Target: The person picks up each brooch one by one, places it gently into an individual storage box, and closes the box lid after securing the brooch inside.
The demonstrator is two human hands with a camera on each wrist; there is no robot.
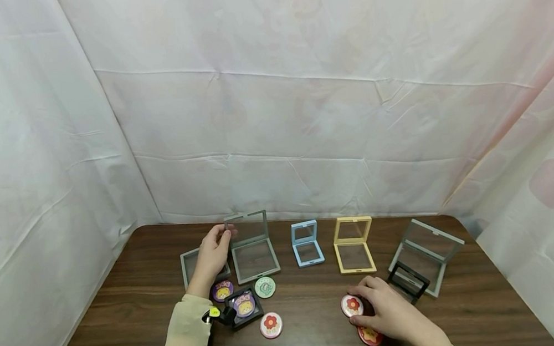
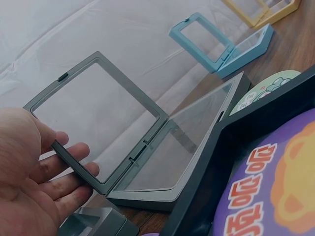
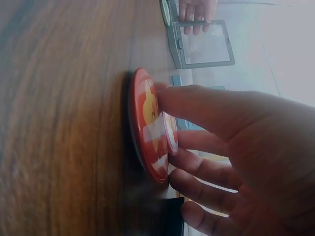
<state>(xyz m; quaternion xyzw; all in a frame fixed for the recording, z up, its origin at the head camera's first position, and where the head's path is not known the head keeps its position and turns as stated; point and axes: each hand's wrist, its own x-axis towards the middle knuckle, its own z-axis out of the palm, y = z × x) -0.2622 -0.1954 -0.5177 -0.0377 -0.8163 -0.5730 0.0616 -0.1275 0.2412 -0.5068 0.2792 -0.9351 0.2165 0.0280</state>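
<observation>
My left hand [image 1: 211, 257] holds the raised lid of a grey-green clear-window display case [image 1: 256, 259] by its left edge. In the left wrist view, the thumb and fingers lie on either side of that lid [image 2: 59, 152]. My right hand [image 1: 387, 308] pinches a round white badge with a red flower [image 1: 352, 305] between thumb and fingers. A red badge with a yellow figure [image 1: 369, 337] lies on the table under the thumb side of that hand. In the right wrist view, this red badge [image 3: 147, 125] partly hides the flower badge [image 3: 171, 132].
Opened blue [image 1: 308, 253] and yellow [image 1: 355, 257] cases stand mid-table. At right, a small black case [image 1: 408, 283] overlaps a larger grey one [image 1: 432, 258]. Near the left forearm are a black case holding a purple badge [image 1: 244, 304], a green badge [image 1: 265, 287] and another flower badge [image 1: 271, 325].
</observation>
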